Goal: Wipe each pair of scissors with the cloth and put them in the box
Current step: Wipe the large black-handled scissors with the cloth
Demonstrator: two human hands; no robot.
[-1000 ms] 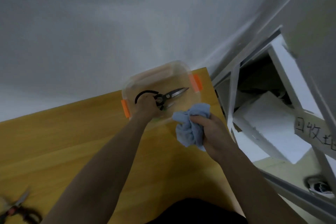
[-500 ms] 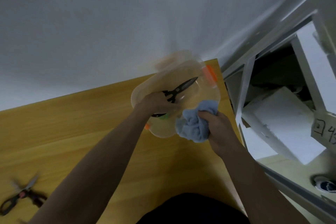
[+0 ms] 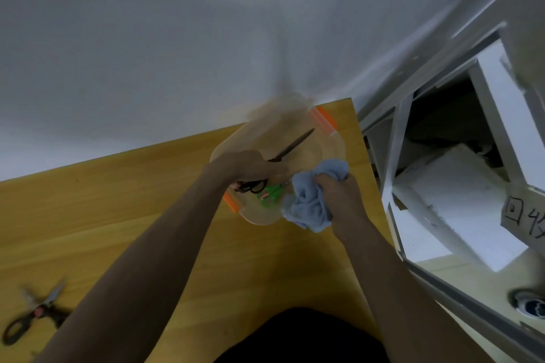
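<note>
black-handled scissors [image 3: 283, 153] in left grip [image 3: 247, 166], crumpled blue cloth [image 3: 309, 200] in right grip [image 3: 339, 197]

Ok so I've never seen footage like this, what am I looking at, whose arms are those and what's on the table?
This is one view from a camera worn on a person's head, looking down at their own bare arms; there is no machine. The left hand holds black scissors over a clear plastic box with orange clips. A green item lies inside the box; it is too blurred to name. The right hand grips a crumpled blue cloth. Another pair of scissors lies at the near left of the wooden table.
</note>
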